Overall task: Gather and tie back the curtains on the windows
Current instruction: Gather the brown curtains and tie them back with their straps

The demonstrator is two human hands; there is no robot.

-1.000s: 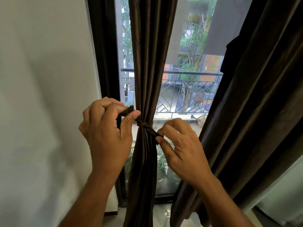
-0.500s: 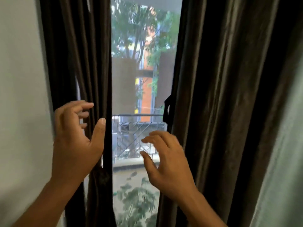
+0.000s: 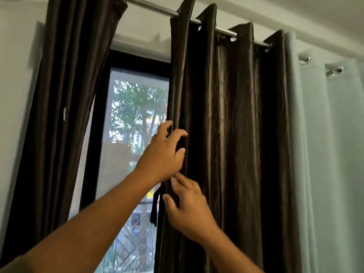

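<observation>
A dark brown curtain (image 3: 232, 125) hangs spread out from the metal rod (image 3: 149, 6) on the right of the window (image 3: 136, 119). My left hand (image 3: 165, 154) reaches across and curls its fingers round the curtain's left edge. Just below, my right hand (image 3: 189, 205) touches the same edge with loosely bent fingers. A dark tie strip (image 3: 154, 205) dangles from that edge, left of my right hand. A second brown curtain (image 3: 65, 107) hangs gathered at the left of the window; its lower part is out of view.
A pale green curtain (image 3: 331, 154) hangs on the same rod at the far right. A black window frame (image 3: 98, 125) stands beside the left curtain. Pale wall lies at the far left and above the window.
Both hands let go of the tie on the left curtain and moved up and right onto the right curtain's edge. The view swung upward to show the rod.
</observation>
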